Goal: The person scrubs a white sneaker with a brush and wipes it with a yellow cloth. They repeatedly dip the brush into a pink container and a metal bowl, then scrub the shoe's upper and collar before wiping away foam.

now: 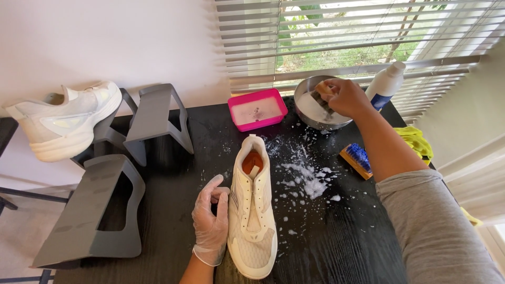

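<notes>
Steadying a cream sneaker (252,210) on the black table (336,247), the gloved left hand (211,221) lies against the shoe's side, fingers loosely curled and pressed to the upper rather than closed round it. The shoe lies flat, toe toward the person, its orange-lined opening on the far side of that hand. The right hand (344,97) is pinched shut on a small brush (322,95), dipping it into the metal bowl (315,105) of soapy water; a pink tray (258,109) sits just beside the bowl, a white bottle (385,84) beyond the wrist, and a blue-bristled brush (357,159) lies under the forearm. Foam (307,179) is spattered between shoe and bowl. The sneaker looks light, with a soft mesh upper and firmer sole, likely slick where wet; the sole edge or heel seems the surest hold. A second white sneaker (66,123) rests on grey stands (152,118), well apart.
</notes>
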